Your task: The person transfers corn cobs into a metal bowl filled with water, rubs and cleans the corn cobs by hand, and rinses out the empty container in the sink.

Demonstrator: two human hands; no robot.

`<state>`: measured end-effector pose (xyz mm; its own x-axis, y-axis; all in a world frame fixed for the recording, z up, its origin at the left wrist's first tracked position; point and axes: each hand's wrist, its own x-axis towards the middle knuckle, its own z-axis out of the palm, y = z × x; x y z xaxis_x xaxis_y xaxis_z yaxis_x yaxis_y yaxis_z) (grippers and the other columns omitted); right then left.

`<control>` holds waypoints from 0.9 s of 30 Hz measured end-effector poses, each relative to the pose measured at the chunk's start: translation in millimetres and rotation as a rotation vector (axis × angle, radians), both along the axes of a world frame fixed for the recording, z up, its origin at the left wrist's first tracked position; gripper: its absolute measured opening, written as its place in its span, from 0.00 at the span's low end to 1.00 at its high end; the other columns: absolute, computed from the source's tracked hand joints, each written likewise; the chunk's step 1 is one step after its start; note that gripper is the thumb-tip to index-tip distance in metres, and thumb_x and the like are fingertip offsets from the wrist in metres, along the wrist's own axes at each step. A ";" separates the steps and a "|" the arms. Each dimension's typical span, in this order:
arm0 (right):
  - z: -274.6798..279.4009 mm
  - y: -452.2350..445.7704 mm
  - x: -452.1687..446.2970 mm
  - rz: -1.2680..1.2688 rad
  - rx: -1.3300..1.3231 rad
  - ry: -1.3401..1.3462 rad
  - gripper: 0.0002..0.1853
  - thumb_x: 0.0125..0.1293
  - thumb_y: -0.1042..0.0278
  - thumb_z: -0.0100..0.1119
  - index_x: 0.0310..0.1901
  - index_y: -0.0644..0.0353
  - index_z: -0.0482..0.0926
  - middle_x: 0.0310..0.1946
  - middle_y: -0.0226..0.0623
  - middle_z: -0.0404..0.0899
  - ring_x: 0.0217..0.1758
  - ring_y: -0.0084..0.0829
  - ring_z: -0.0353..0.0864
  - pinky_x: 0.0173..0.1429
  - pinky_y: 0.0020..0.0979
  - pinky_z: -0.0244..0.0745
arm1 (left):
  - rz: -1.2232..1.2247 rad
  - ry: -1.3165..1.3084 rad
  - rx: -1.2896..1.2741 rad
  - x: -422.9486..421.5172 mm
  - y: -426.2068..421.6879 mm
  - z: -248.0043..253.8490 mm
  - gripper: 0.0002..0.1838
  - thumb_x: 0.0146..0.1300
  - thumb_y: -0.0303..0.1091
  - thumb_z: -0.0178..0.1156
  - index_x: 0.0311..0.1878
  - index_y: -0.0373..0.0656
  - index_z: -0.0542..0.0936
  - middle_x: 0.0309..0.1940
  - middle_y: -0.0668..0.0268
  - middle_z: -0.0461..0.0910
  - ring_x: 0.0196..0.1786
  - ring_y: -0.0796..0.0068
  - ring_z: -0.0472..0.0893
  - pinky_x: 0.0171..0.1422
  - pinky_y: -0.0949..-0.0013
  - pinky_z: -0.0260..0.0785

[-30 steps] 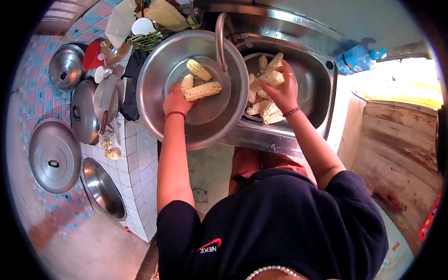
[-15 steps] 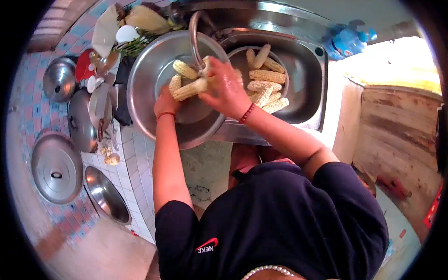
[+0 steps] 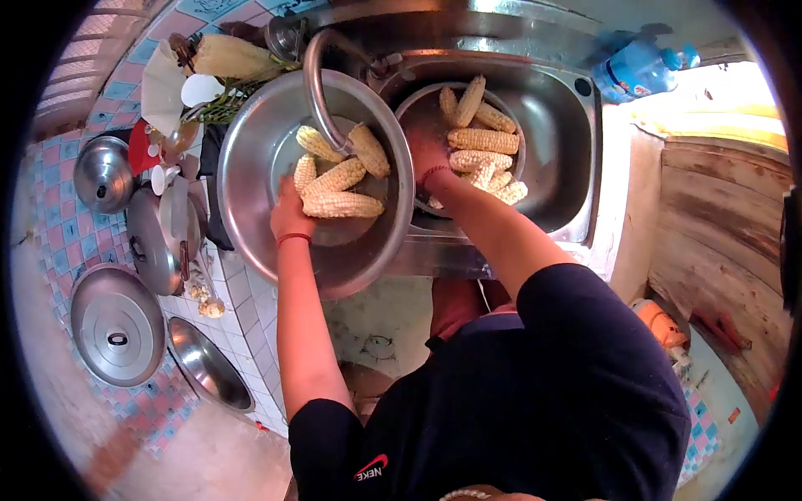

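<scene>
Several pale, husked corn cobs [image 3: 342, 204] lie in a large metal basin [image 3: 242, 225] under the curved tap. My left hand [image 3: 291, 215] is inside this basin on its left side, fingers curled round the near end of a cob. To the right, a round metal pot [image 3: 520, 138] stands in the sink and holds more corn cobs [image 3: 483, 140]. My right hand [image 3: 430, 157] reaches into the shaded left part of the pot, beside the cobs. Its fingers are dark and blurred, so what they hold is hidden.
The metal tap [image 3: 313, 79] arches over the basin. A blue plastic bottle [image 3: 639, 71] lies behind the sink's right corner. On the tiled left counter are pot lids [image 3: 117, 326], a knife [image 3: 182, 225] and a steel bowl [image 3: 209, 363]. Unhusked corn [image 3: 238, 57] lies behind the basin.
My right hand has moved from the cobs under the tap rightward into the pot. My left hand has shifted slightly down; the basin's cobs now lie apart from my right hand.
</scene>
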<state>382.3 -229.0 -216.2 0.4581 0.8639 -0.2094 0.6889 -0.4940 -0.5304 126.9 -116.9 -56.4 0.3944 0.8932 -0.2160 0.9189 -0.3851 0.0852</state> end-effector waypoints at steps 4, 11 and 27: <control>19.2 19.9 2.5 -0.522 -0.154 0.250 0.28 0.59 0.69 0.58 0.63 0.58 0.68 0.63 0.51 0.70 0.63 0.53 0.74 0.66 0.46 0.71 | 0.133 -0.173 -0.164 -9.6 3.6 -11.3 0.40 0.56 0.48 0.66 0.70 0.52 0.62 0.56 0.54 0.80 0.55 0.45 0.80 0.57 0.51 0.73; 56.5 -3.8 28.7 -0.290 0.242 0.172 0.37 0.47 0.60 0.73 0.59 0.64 0.70 0.57 0.56 0.73 0.62 0.54 0.73 0.66 0.44 0.71 | 0.070 -0.005 -0.022 -0.5 1.5 -5.7 0.33 0.61 0.49 0.62 0.68 0.54 0.65 0.56 0.54 0.80 0.57 0.45 0.79 0.57 0.51 0.72; 79.3 -8.0 67.9 -0.448 0.263 -0.071 0.37 0.55 0.42 0.67 0.63 0.56 0.74 0.59 0.59 0.69 0.68 0.56 0.65 0.66 0.44 0.69 | 0.108 0.029 -0.177 10.0 -2.8 17.5 0.33 0.64 0.48 0.57 0.70 0.52 0.60 0.65 0.50 0.72 0.60 0.45 0.77 0.60 0.51 0.72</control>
